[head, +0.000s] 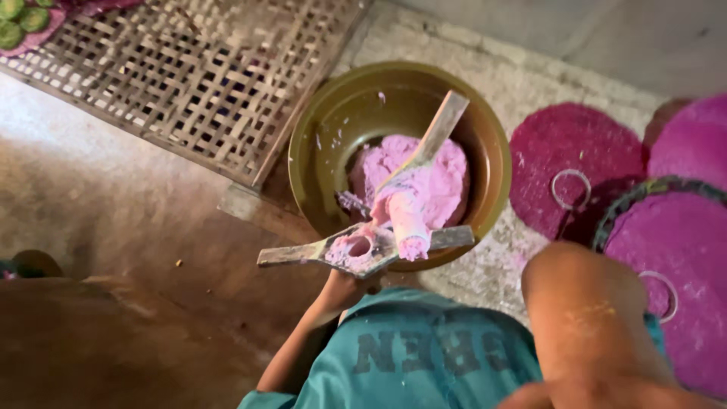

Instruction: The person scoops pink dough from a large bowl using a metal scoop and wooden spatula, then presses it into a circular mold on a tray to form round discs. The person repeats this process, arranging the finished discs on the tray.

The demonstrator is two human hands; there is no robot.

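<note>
My left hand (350,289) grips a flat metal press (303,253) from below and holds it level over the near rim of an olive-brown bowl (322,132). The press has a round hole smeared with pink dough. A second press piece (438,130), with a dough-coated plunger at its lower end, leans from the press up across the bowl. A lump of pink dough (447,178) lies in the bowl's bottom. My right hand is out of sight. A bare limb (587,318), which looks like my knee, fills the lower right.
A woven bamboo lattice tray (189,76) lies at the upper left, with green rounds (19,19) at its far corner. Flat magenta discs (564,148) and two metal rings (569,189) lie on the right. A dark-rimmed round tray (651,187) holds one disc.
</note>
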